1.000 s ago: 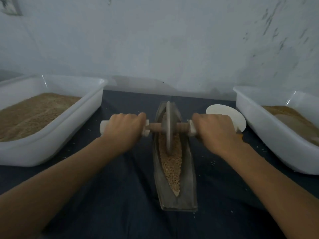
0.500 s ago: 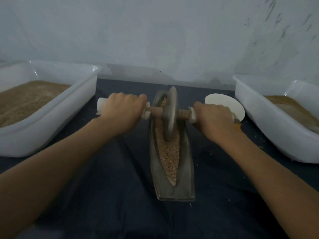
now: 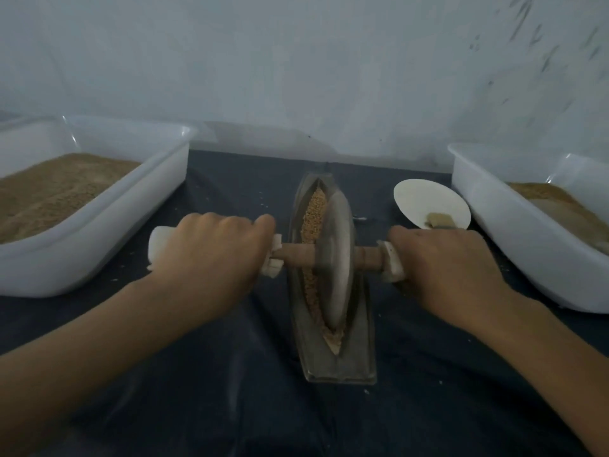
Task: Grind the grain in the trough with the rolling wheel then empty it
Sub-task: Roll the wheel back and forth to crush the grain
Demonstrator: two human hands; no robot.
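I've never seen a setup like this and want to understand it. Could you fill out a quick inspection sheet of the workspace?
Surface: dark cloth with scattered grain specks.
Job's things: trough lies lengthwise, holding grain; rolling wheel stands in it.
Clutter: left tub and right tub, both holding brownish material; white dish beside the right tub.
Hands: left hand and right hand each grip an axle handle.
Cables: nothing seen.
Surroundings: pale scuffed wall.
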